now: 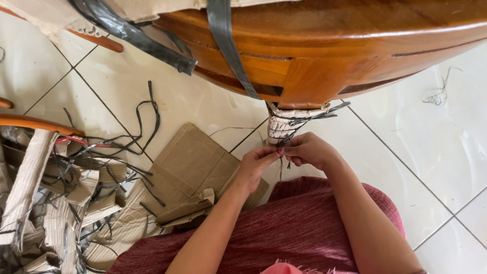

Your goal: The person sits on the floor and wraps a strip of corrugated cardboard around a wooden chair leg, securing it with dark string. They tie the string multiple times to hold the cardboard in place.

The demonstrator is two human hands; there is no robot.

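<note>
Just above both hands, the wrapped table leg carries dark string; left hand and right hand pinch its loose end together (fingertips touching). A hard tug might cut into fingers.

The wrapped table leg vanishes behind both hands (fingers hide the black string ends).

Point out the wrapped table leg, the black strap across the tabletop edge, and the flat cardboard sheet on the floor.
wrapped table leg (pixel 284 124): head view, on its corrugated wrapping.
black strap (pixel 227 45): head view, mid-length over the wood.
flat cardboard sheet (pixel 190 160): head view, its bare middle.
</note>
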